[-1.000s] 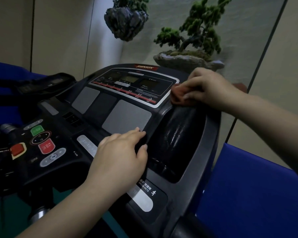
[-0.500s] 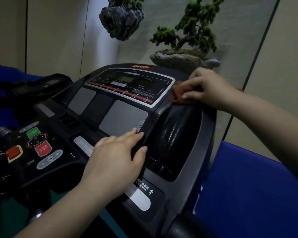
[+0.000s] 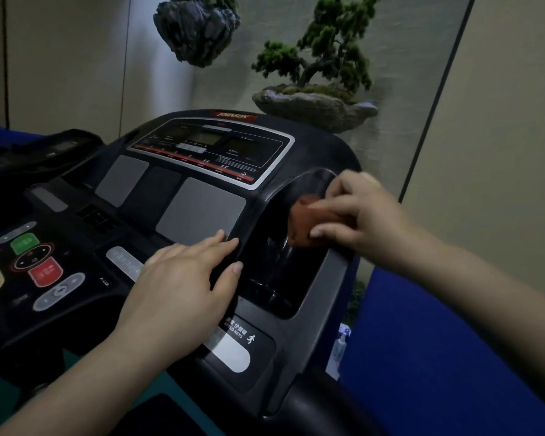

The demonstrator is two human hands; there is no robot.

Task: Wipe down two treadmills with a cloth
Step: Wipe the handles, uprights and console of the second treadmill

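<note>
The right hand (image 3: 364, 215) pinches a folded red-brown cloth (image 3: 306, 223), thumb below and fingers on top, so its grip is clamped on the cloth. The cloth presses against the upper right wall of a glossy black recessed tray (image 3: 274, 265) on the right side of the treadmill console (image 3: 315, 146). The shiny tray surface below the cloth catches some light.

The left hand (image 3: 183, 297) lies flat on the console just left of that tray, palm down, fingers together and stretched out, thumb spread toward the tray edge; its grip is apart and holds nothing. Its fingertips touch the lower corner of a grey panel (image 3: 199, 209).

Above the panel sits the display (image 3: 211, 146) with a red stripe along its lower edge. To the far left are a green button (image 3: 24, 243) and a red button (image 3: 44, 272), well apart from both hands. A white strip (image 3: 230, 354) beside a small walking figure sits just below the left hand.

Behind the console, a small tree in a stone dish (image 3: 315, 108) stands against the wall, with a dark rock (image 3: 195, 29) to its left. A blue pad (image 3: 438, 357) fills the lower right.
</note>
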